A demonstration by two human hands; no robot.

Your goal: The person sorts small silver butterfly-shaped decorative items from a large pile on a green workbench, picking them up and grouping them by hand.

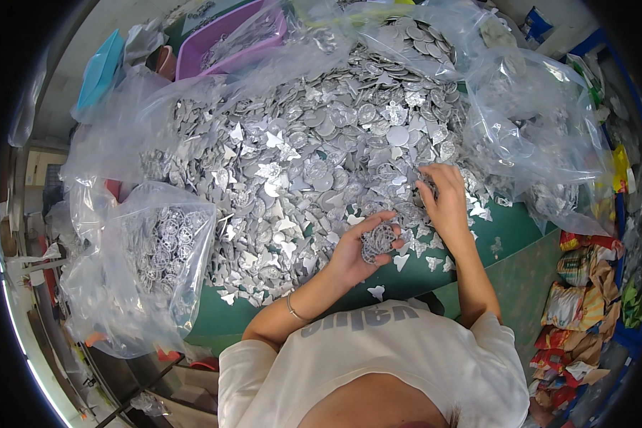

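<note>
1. Left hand [357, 250]: palm up, fingers curled around a small stack of round openwork metal discs [378, 241], thumb across the top. The stack sits at the near edge of the heap, above the green table [510, 228].
2. Right hand [444, 200]: palm down on the heap, fingertips pressed into the loose pieces; whether it pinches one, cannot tell. It lies just beside the held stack, to its right.
3. Heap of metal pieces [321, 157]: dull silver-grey, thin, flat. Shapes are mixed: plain round blanks further back, jagged offcuts and winged trimmings toward the near edge. A few stray trimmings lie apart on the table below the hands.
4. Clear plastic bag [157, 264], left of the heap: crinkled, glossy, holds more openwork discs like those in the left hand.
5. More crumpled clear plastic sheeting [535, 121] rises around the far and right sides of the heap, partly covering it.
6. Purple plastic tray [214, 39] at far left, behind the sheeting.
7. Coloured snack packets [578, 307] piled at right, beyond the table's edge.
</note>
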